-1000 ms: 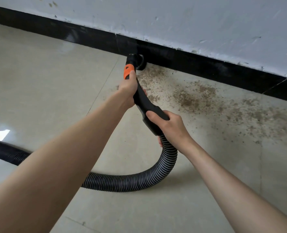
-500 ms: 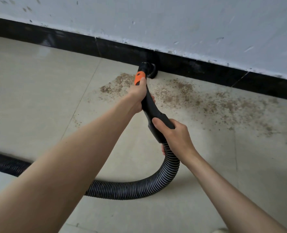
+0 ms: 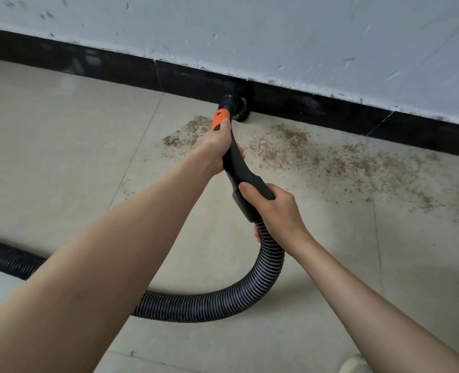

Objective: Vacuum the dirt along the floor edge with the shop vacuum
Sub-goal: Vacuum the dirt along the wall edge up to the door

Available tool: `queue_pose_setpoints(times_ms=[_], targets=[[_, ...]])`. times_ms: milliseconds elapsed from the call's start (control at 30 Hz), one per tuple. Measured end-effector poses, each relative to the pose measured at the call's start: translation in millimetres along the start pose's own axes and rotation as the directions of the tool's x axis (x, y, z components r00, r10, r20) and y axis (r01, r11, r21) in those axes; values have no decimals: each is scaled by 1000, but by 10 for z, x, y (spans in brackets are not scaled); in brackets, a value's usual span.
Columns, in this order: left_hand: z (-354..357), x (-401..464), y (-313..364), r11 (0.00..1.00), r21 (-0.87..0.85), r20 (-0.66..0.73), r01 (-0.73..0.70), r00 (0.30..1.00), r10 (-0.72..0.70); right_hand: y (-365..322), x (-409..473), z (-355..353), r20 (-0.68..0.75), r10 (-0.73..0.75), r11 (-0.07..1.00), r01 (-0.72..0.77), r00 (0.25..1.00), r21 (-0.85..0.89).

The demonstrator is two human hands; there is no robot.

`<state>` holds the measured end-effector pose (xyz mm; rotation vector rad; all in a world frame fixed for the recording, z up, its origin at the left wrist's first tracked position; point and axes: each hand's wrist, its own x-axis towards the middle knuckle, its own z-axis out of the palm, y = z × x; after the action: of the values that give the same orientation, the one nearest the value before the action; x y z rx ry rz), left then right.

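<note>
Ribbed hose point(image 3: 217, 305) loops across the tile nearest the person; right hand point(image 3: 274, 208) wraps the handle's rear end, left hand point(image 3: 219, 149) wraps it just below the orange collar point(image 3: 219, 120) — both grips firm, unchanged over the last second. Nozzle point(image 3: 236, 109) has slid right along the black baseboard point(image 3: 317, 106). It now leaves a dirt patch point(image 3: 185, 133) unswept on its left — that needs a return pass, and the wide scatter point(image 3: 357, 162) lies ahead.

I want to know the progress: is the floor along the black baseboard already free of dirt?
No, brown dirt lies scattered on the floor beside the baseboard, right of the vacuum nozzle.
</note>
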<state>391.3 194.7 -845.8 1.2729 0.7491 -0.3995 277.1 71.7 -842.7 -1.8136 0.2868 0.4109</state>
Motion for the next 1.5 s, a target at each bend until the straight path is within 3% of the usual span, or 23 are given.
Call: queue_pose_setpoints(times_ms=[233, 433, 1033, 1500], targets=[[-799, -199, 133, 996, -40, -203, -78, 977, 68, -248, -67, 578, 168, -42, 997, 52, 985, -57], [-1309, -396, 58, 997, -47, -311, -53, 950, 36, -248, -241, 1019, 268, -17, 999, 29, 963, -42], [-818, -240, -14, 994, 99, -201, -41, 978, 60, -19, -224, 734, 162, 45, 990, -66, 986, 128], [-288, -210, -157, 983, 169, -107, -66, 991, 84, 165, -322, 347, 59, 47, 978, -57, 997, 199]])
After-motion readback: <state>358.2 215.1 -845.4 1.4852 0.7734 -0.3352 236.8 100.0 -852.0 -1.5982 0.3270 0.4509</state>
